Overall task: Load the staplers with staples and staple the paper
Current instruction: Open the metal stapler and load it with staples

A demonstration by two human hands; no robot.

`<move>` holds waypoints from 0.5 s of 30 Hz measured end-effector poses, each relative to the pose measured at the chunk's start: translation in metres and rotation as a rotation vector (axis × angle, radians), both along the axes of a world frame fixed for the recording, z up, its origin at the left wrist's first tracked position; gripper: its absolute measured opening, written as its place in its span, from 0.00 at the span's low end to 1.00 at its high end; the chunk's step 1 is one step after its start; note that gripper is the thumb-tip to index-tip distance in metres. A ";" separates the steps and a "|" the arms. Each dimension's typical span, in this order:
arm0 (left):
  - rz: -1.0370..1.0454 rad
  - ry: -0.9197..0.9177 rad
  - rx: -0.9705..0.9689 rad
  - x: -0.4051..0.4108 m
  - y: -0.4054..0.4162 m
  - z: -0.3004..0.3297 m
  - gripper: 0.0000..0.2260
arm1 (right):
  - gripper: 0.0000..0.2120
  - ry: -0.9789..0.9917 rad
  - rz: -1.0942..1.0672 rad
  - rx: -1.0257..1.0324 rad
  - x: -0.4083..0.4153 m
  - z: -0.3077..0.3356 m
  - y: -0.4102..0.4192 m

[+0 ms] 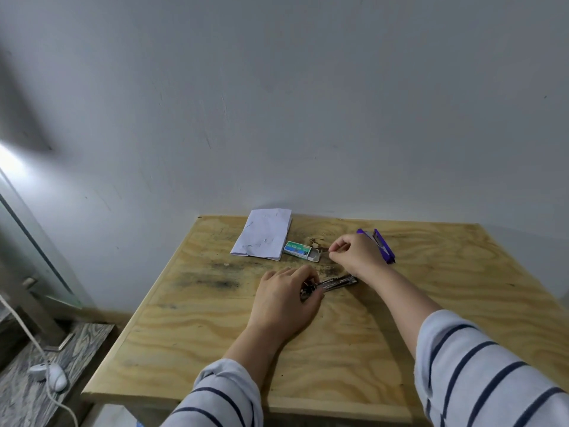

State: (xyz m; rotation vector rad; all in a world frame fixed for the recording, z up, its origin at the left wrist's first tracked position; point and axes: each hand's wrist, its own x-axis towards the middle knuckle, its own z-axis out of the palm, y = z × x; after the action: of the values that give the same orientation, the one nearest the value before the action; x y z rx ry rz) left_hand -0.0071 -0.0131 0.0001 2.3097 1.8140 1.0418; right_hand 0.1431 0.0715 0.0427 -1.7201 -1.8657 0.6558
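A metal stapler (337, 282) lies on the plywood table (308, 349) with its arm swung apart, and my left hand (284, 298) grips its near end. My right hand (358, 252) hovers just behind it, thumb and fingers pinched at the mouth of the staple box (300, 249), whose tray is slid out; whether a staple strip sits between the fingertips is too small to tell. A purple stapler (383, 245) lies opened behind my right hand, partly hidden by it. Folded white paper (264, 234) rests at the table's back edge, left of the box.
The table stands against a plain white wall. On the floor at the left lie a white cable and a small white device (49, 375), next to a metal frame with a glass panel (34, 241).
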 end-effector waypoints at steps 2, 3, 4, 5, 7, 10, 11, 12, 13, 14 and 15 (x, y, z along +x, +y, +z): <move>0.002 -0.001 -0.014 -0.001 0.001 -0.001 0.09 | 0.02 0.016 -0.002 -0.011 0.000 0.001 -0.003; 0.002 -0.002 -0.020 -0.001 0.001 -0.001 0.08 | 0.04 0.025 0.003 -0.010 0.000 0.001 -0.005; 0.000 -0.003 -0.023 -0.001 0.001 -0.001 0.08 | 0.05 0.038 0.016 -0.010 0.001 0.002 -0.007; 0.001 0.000 -0.024 -0.001 0.000 -0.001 0.08 | 0.06 0.053 0.038 -0.014 0.002 0.003 -0.010; 0.000 0.002 -0.035 -0.002 0.000 0.000 0.09 | 0.08 0.059 0.081 -0.012 0.003 0.006 -0.017; 0.004 -0.027 -0.080 -0.002 0.002 0.001 0.10 | 0.07 0.103 0.097 -0.002 0.008 0.007 -0.026; 0.009 -0.036 -0.085 -0.002 0.002 0.001 0.10 | 0.07 0.132 0.101 -0.003 0.010 0.007 -0.029; 0.013 -0.042 -0.085 -0.002 0.003 0.001 0.11 | 0.07 0.147 0.108 0.004 0.012 0.006 -0.032; 0.017 -0.046 -0.086 -0.002 0.002 0.001 0.11 | 0.07 0.146 0.117 0.019 0.014 0.004 -0.036; 0.017 -0.048 -0.086 -0.002 0.002 0.001 0.11 | 0.07 0.138 0.127 0.042 0.015 0.003 -0.040; 0.015 -0.047 -0.083 -0.002 0.002 0.001 0.11 | 0.07 0.133 0.135 0.071 0.016 0.002 -0.043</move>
State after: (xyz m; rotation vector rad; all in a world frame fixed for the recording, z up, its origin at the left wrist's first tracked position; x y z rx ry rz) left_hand -0.0092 -0.0111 0.0011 2.2094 1.8232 0.9942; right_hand 0.1593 0.0284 0.0444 -1.4785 -1.8999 0.7288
